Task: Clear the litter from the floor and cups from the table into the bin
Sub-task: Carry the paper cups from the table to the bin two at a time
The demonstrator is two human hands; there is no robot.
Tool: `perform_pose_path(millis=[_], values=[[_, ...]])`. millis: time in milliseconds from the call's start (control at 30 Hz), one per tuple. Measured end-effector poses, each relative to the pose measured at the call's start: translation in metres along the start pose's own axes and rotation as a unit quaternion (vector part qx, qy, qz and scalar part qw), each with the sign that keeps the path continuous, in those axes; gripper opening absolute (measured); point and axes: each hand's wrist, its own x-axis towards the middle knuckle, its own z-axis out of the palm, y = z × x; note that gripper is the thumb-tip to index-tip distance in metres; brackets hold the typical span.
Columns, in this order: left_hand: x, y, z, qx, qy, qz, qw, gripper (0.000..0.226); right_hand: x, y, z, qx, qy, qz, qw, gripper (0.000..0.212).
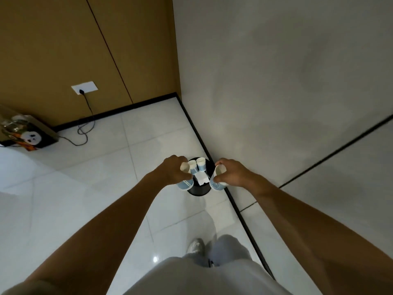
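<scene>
Fingers of our left hand [173, 170] are curled round a blue-and-white paper cup [185, 175], mouth tilted up and toward the far side. Our right hand [230, 173] grips a second paper cup [218, 177] the same way, thumb on its near side, printed blue band facing us. Both cups hang above the black bin [198, 190], left one over its left rim, right one over its right rim. We see two more cups [197, 164] lying inside the bin at the far side, with a white scrap of paper [202, 178] just near of them. Bin stands on the pale tiled floor [85, 177], tight against the black skirting of the grey wall [276, 81] on the right. Far left: a printed box [27, 135] with a black cable [85, 124] running up to a wall socket [84, 87] in the brown panelling.
</scene>
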Motion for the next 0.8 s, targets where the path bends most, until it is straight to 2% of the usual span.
perform_pose_path(millis=[167,467,800], values=[[0.076,-0.005,-0.014,0.02,-0.003,-0.014,1.0,0.046,0.08,0.001,-0.028,-0.034,-0.031,0.003,0.999,0.052],[0.201,-0.015,-0.019,-0.02,0.01,-0.105,0.994,0.064,0.224,0.002,-0.06,-0.095,-0.092,-0.002,0.991,0.059],[0.279,-0.057,-0.007,-0.051,0.039,-0.153,0.986,0.057,0.331,-0.002,-0.049,-0.099,-0.114,0.01,0.988,0.061]])
